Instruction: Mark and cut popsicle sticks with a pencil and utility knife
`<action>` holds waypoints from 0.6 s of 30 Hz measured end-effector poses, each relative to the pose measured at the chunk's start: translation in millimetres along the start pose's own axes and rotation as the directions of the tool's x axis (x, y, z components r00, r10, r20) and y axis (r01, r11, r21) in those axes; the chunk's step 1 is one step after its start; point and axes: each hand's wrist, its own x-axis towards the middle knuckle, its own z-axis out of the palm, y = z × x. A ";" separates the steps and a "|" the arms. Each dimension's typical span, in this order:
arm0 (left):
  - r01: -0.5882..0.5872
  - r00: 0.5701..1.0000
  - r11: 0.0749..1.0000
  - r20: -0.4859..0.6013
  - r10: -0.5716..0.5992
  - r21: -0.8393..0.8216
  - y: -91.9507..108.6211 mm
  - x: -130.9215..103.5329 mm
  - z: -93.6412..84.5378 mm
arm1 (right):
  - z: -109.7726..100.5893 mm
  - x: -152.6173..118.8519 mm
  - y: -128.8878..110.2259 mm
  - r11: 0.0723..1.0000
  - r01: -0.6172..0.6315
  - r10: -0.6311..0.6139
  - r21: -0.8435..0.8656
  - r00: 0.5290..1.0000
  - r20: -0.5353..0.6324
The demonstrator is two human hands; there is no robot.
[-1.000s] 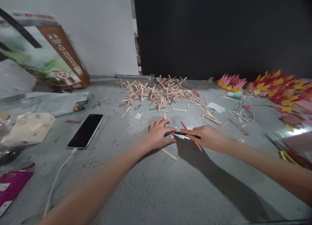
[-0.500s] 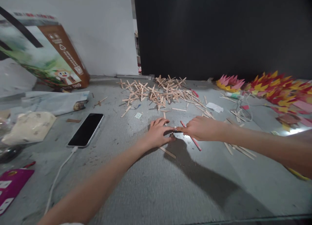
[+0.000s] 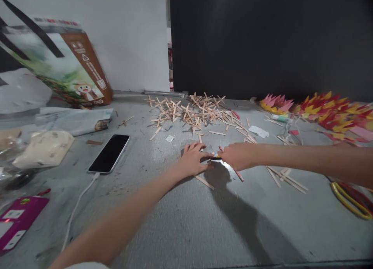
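Observation:
On the grey table my left hand (image 3: 194, 160) holds wooden sticks down, its fingers curved over them. One stick (image 3: 200, 138) pokes out beyond the fingers, and another (image 3: 205, 182) shows below the palm. My right hand (image 3: 240, 156) is closed around a slim dark and yellow object (image 3: 216, 158), whose dark end points at my left thumb and index finger. What exactly it is cannot be made out. Partly hidden under my right hand lies a red pencil (image 3: 239, 176). The fingertips of both hands are close together.
Crossed wooden sticks (image 3: 192, 111) are heaped at the back. To the left are a phone (image 3: 109, 154) on a white cable, a purple case (image 3: 21, 222), packets and a bag (image 3: 58, 67). Paper crowns (image 3: 326, 109) and yellow-handled scissors (image 3: 348, 201) are on the right.
The camera view has shifted, so most things appear slightly further right. My right forearm has swung to a more level angle, and more of the yellow handle at the right shows.

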 end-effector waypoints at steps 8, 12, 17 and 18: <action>0.023 1.000 1.000 0.016 -0.023 -0.011 -0.3 2.4 0.0 | -5.3 13.5 2.4 1.000 0.003 -0.003 -0.005 0.998 0.057; 0.016 1.000 1.000 0.002 -0.016 0.003 -4.0 3.3 3.5 | -16.2 27.9 7.6 0.999 0.014 -0.017 0.030 0.995 0.102; 0.026 1.000 1.000 -0.003 -0.026 0.003 -3.9 3.1 4.9 | -5.2 25.7 8.2 0.997 -0.005 0.000 0.080 0.998 0.061; 0.028 1.000 1.000 -0.002 -0.028 -0.002 -3.1 3.0 4.3 | 1.2 22.2 6.6 0.996 -0.019 0.016 0.092 0.999 0.037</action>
